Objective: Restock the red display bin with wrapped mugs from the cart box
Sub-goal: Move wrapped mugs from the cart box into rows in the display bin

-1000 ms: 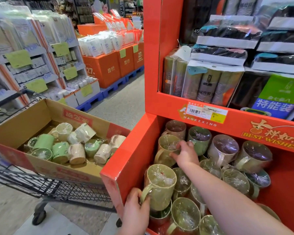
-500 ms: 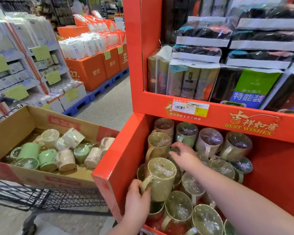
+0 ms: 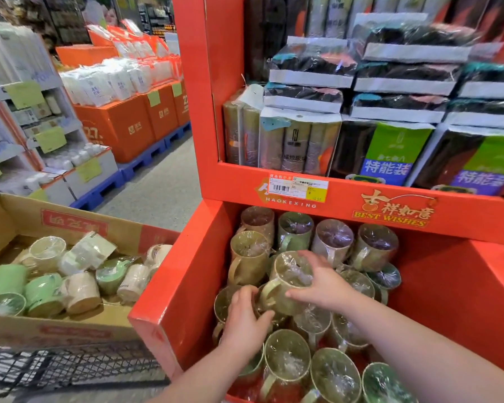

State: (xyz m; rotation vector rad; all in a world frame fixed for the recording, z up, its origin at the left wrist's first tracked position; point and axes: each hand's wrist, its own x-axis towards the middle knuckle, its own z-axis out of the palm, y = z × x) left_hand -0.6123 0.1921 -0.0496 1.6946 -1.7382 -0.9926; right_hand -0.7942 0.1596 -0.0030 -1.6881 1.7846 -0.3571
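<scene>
Where two bare forearms come in from the bottom edge, both hands are down inside the red display bin (image 3: 169, 298). Left hand (image 3: 245, 318): fingers curled over the mugs near the bin's left wall; cannot tell whether it grips one. Right hand (image 3: 320, 283): thumb across the side and fingers over the film-covered mouth of a wrapped mug (image 3: 285, 286), grasping it, tilted, atop the pile at mid-bin.

Other wrapped mugs crowd the front and left. The bin's right part shows bare red wall, so there is room there. Back-row mugs (image 3: 332, 239), four of them, sit just under the shelf lip (image 3: 390, 210).

Just beside the bin's left wall, the cart box (image 3: 70, 330) sits on the wire cart (image 3: 70, 370), with green and cream mugs (image 3: 44, 295) loose inside. Beyond is open grey aisle floor (image 3: 157, 184), then orange cartons (image 3: 120, 129) on blue pallets (image 3: 146, 158).
</scene>
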